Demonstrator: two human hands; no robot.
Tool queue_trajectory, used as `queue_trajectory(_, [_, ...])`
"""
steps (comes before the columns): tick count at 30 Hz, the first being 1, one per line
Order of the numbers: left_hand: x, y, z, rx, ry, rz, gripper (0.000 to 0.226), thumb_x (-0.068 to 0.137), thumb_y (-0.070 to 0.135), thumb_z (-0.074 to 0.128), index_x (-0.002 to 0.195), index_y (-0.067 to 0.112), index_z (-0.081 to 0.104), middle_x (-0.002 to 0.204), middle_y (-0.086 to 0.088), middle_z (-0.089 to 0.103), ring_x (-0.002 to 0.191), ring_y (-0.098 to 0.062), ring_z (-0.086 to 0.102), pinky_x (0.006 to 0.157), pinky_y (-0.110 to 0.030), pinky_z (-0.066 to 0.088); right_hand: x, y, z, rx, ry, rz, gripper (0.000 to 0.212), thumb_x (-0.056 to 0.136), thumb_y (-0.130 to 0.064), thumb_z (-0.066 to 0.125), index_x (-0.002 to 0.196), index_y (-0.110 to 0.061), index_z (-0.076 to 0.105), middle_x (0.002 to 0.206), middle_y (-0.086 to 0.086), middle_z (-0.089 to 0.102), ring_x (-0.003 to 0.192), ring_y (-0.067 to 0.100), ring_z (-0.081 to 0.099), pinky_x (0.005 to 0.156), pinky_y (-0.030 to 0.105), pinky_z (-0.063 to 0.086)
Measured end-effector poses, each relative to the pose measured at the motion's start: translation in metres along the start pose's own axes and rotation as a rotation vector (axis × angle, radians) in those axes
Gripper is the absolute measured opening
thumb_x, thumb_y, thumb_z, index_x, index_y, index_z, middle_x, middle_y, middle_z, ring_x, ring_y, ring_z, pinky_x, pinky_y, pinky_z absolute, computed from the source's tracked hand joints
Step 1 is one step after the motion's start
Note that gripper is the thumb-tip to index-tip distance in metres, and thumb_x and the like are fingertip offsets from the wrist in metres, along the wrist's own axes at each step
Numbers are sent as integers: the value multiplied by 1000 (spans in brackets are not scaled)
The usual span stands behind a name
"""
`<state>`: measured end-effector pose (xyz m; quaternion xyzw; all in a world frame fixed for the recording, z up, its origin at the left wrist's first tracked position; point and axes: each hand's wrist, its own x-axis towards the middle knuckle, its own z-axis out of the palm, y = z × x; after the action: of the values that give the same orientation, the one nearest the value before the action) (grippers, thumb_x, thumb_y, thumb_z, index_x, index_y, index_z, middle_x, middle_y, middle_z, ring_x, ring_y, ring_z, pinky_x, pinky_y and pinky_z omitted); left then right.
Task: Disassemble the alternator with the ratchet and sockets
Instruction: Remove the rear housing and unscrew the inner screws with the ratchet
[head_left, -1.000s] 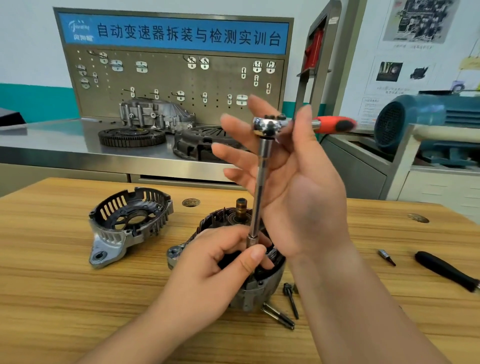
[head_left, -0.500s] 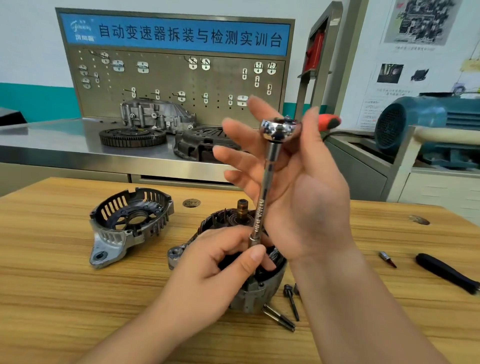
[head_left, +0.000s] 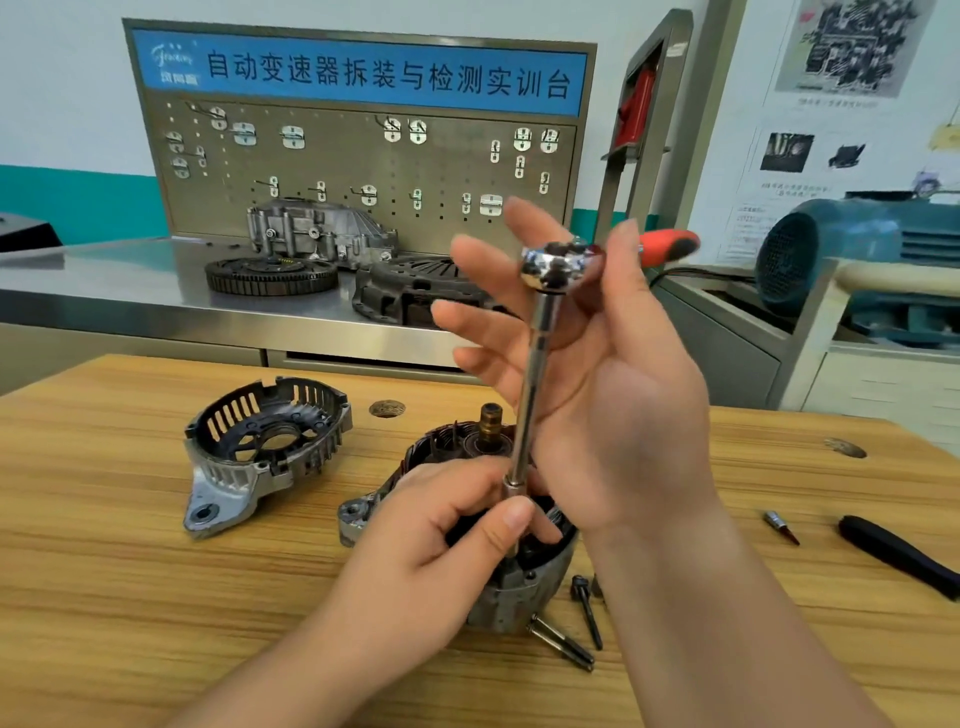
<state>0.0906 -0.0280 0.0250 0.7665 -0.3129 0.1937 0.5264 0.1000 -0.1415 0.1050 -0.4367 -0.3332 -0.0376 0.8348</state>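
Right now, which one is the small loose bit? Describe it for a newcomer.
Start at the wooden table, right of the right hand. The bit lies just left of the black handle. It is tiny and silver with a red tip, unlike the dark bolts by the alternator.

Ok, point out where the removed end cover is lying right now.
Head view: the removed end cover lies on the wooden table, left of and apart from the alternator body, where the left hand pinches the extension bar.
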Motion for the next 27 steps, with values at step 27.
queue_trajectory(27, [1, 1, 0, -49, -16, -29, 23, 88, 40, 49, 90, 26, 68, 81, 7, 72, 80, -17, 68, 76, -32, 52, 1, -3, -2, -54, -80, -81, 33, 92, -35, 42, 115, -20, 60, 109, -1, 70, 86, 21, 69, 80, 31, 48])
